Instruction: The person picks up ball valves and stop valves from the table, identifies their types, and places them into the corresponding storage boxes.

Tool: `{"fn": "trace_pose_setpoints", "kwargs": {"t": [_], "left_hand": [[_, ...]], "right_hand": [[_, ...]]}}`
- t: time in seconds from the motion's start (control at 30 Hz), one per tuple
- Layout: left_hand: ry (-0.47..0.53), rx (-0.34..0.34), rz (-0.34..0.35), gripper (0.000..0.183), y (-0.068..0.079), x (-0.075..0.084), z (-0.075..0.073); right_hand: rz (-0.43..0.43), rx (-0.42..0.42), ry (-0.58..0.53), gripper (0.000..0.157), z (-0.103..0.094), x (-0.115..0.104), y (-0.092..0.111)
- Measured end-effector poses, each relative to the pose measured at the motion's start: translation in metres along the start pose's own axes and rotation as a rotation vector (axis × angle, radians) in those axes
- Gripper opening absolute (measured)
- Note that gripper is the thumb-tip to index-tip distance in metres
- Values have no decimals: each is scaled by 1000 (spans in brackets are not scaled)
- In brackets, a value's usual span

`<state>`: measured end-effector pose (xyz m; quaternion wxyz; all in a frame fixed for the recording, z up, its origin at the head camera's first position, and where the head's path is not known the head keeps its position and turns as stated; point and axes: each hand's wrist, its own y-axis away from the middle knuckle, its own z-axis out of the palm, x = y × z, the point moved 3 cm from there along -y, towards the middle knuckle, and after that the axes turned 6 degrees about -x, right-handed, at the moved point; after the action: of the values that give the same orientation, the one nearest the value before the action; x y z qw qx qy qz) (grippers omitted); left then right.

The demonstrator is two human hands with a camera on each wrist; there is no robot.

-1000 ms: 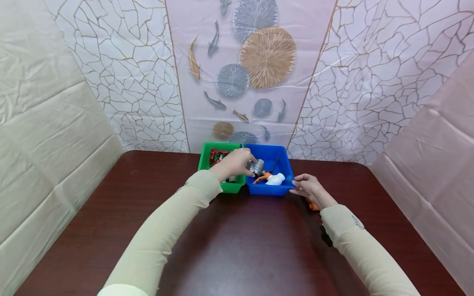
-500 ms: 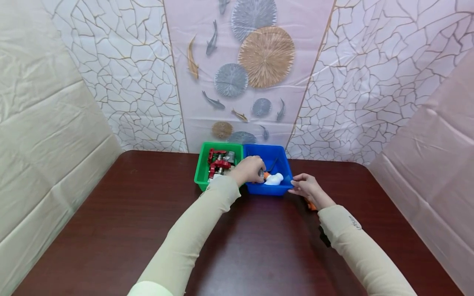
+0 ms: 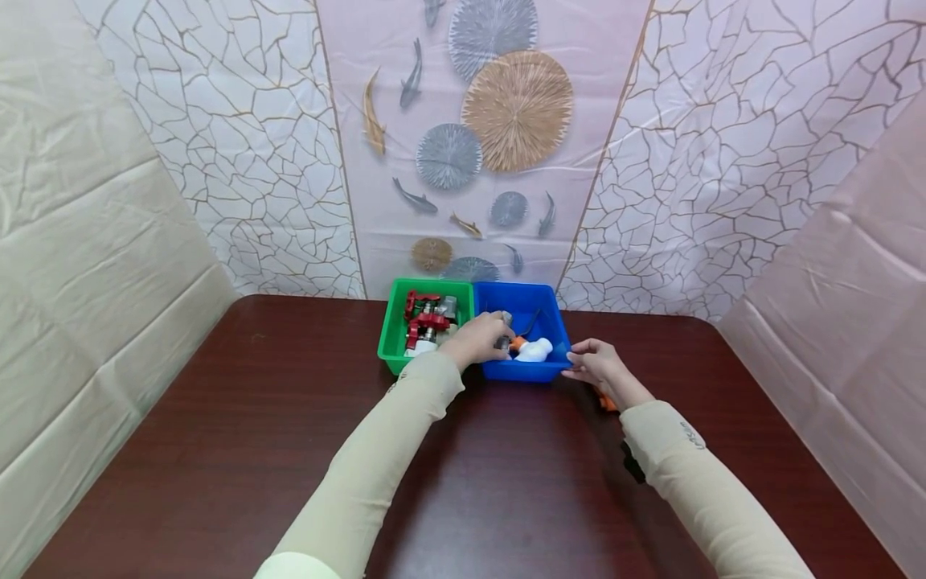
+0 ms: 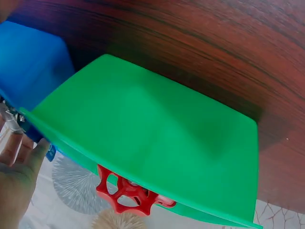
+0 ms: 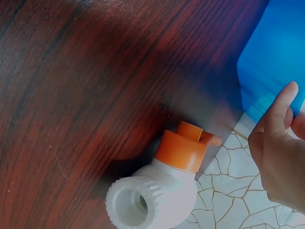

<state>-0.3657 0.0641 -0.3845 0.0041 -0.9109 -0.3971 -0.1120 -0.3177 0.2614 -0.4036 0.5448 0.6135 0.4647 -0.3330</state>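
Observation:
My left hand [image 3: 473, 338] reaches into the left part of the blue bin [image 3: 517, 371], its fingers and thumb round a grey metal pipe fitting [image 3: 505, 319]. Most of that fitting is hidden by the hand; in the left wrist view a bit of the metal fitting [image 4: 11, 118] shows beside the fingers. Right of it in the bin lies a white valve with an orange handle [image 3: 535, 351]. At the bin's right front corner, my right hand [image 3: 599, 362] pinches the rim between thumb and fingers; the right wrist view shows the fingertips [image 5: 289, 90] against the blue wall.
Left of the blue bin, against it, stands a green bin [image 3: 391, 338] holding valves with red handwheels [image 4: 125, 195] and other fittings. Another white valve with an orange top [image 5: 176, 183] lies on the dark wood table below my right hand. A patterned cloth [image 3: 289, 161] hangs behind.
My left hand has carried the metal fitting rightward and lower into the blue bin, then drawn back slightly left. More of the green bin's contents shows. My right hand stays at the rim.

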Motion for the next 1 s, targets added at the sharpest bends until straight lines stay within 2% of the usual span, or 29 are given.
{"fn": "trace_pose_setpoints", "kwargs": {"t": [0.2,0.37,0.47,0.63,0.73,1.0], "left_hand": [[-12,-32,5,41,5,-1,7],[10,-53,-5,41,8,-2,12],[16,-86,-13,42,8,-3,13],[-29,-151,-28,41,10,-5,21],[-49,-167,-35,43,12,-5,24],[-78,-116,-11,46,14,-5,28]], "right_hand": [[0,12,17,34,-2,0,-1],[-9,-3,-18,35,-1,0,0],[-2,2,-13,35,0,0,0],[14,12,-1,35,1,2,-1],[7,12,4,34,1,2,-1],[12,15,6,34,2,1,-2]]}}
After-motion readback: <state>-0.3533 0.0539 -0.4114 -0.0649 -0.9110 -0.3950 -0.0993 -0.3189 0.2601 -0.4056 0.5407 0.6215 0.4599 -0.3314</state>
